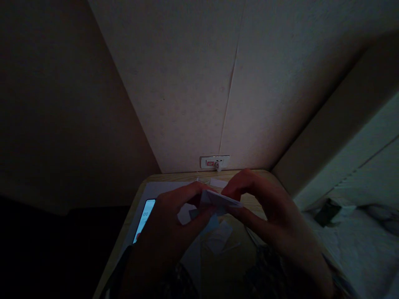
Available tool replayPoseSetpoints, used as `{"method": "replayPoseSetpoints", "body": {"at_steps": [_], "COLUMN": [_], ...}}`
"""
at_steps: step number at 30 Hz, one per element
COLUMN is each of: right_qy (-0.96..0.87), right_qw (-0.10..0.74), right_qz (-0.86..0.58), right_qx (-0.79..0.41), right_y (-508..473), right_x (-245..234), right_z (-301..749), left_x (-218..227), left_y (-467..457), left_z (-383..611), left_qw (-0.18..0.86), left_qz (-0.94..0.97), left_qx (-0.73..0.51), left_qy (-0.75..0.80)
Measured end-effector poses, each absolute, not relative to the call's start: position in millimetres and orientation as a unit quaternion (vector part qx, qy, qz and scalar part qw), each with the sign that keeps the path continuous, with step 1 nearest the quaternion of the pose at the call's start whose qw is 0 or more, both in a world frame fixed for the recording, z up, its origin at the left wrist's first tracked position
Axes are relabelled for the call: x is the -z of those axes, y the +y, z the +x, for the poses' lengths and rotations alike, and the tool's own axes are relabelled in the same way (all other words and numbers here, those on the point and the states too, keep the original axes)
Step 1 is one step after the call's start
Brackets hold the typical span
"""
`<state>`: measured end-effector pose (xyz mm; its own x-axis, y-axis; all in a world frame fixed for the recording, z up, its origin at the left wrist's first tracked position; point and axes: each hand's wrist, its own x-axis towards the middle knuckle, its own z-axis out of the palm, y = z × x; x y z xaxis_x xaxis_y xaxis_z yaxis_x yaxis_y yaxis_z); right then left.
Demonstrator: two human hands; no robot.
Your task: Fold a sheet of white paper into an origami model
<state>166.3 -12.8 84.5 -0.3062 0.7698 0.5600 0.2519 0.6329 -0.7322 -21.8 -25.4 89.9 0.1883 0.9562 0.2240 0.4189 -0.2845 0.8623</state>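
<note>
The room is dim. Both hands meet over a small wooden table [249, 200]. My left hand [170, 232] and my right hand [268, 211] pinch a folded piece of white paper [220, 199] between fingertips, held a little above the tabletop. The left fingers grip its left end, the right thumb and fingers close on its right end. More white paper pieces [220, 238] lie on the table under the hands.
A lit phone [144, 219] lies at the table's left side, on a grey sheet [162, 189]. A wall socket [214, 162] sits just behind the table. A bed with pale bedding [352, 236] is to the right. Dark space lies to the left.
</note>
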Motion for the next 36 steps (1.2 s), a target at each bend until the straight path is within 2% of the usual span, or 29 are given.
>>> {"method": "replayPoseSetpoints", "body": {"at_steps": [3,9,11,14,21,24,29,36], "right_qy": [-0.783,-0.797,-0.796,-0.788,-0.734,-0.723,-0.764,-0.842], "right_qw": [0.473,0.509,0.526,0.558,0.630,0.643,0.574,0.480], "right_qz": [-0.325,-0.274,-0.262,-0.241,-0.254,-0.253,-0.285,-0.232], "right_qx": [-0.241,-0.176,-0.144,-0.100,0.020,0.015,-0.080,-0.080], "right_y": [-13,-12,-13,-17,-16,-17,-22,-13], "right_x": [-85,-79,-76,-71,-67,-63,-61,-75], "right_z": [166,169,170,170,165,164,162,170], "left_x": [-90,-86,-84,-81,-81,-86,-94,-96], "left_y": [-25,-28,-29,-30,-32,-38,-43,-39], "left_z": [-21,-21,-21,-20,-18,-17,-15,-12], "left_qw": [0.331,0.321,0.280,0.276,0.456,0.538,0.565,0.502], "left_qz": [0.702,0.693,0.678,0.636,0.504,0.473,0.435,0.426], "left_qx": [-0.404,-0.469,-0.490,-0.515,-0.558,-0.543,-0.573,-0.589], "left_qy": [0.484,0.443,0.471,0.504,0.477,0.438,0.404,0.469]}}
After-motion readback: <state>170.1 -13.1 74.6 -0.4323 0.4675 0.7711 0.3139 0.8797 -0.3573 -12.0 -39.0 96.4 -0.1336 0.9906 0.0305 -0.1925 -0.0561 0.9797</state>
